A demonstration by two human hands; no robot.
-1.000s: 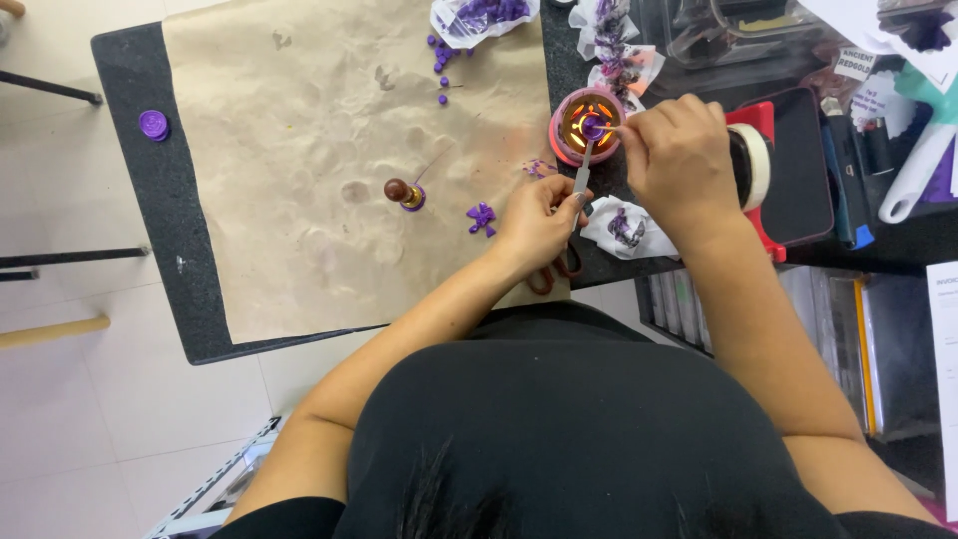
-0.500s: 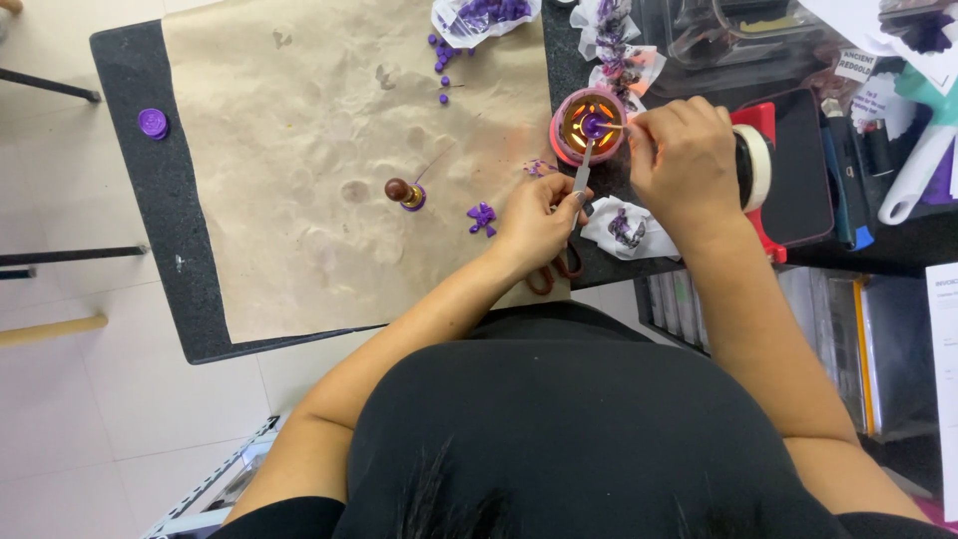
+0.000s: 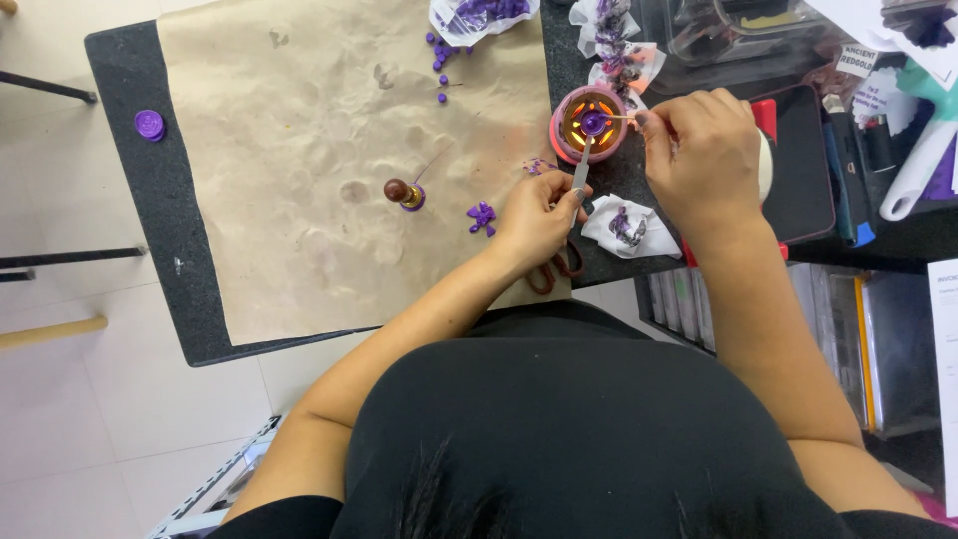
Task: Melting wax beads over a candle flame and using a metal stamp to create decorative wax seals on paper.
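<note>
Here the left hand (image 3: 534, 222) has its grip closed around the handle of a small metal spoon (image 3: 582, 170), whose bowl sits over a round pink wax warmer (image 3: 589, 123) just ahead of that grip. Glowing orange light shows inside the warmer, with a purple blob of wax at its centre. The right hand (image 3: 699, 160) sits just right of the warmer, its grip pinched shut on a thin stick (image 3: 621, 118) whose tip reaches into the spoon bowl.

Just left of the left grip lies a purple wax scrap (image 3: 482, 216), and further left a wax stamp with a brown knob (image 3: 402, 193) stands on a purple seal. Both rest on tan paper (image 3: 299, 150) spread over the dark surface (image 3: 120, 130). A finished purple seal (image 3: 150, 125) lies well off to the left, on the bare mat. Between the two hands, near the surface edge, sits a crumpled white tissue (image 3: 624, 225) stained purple. Scissors with brown handles (image 3: 559, 268) peek out under the left wrist. Loose purple wax beads (image 3: 441, 55) lie far ahead of the left grip.
</note>
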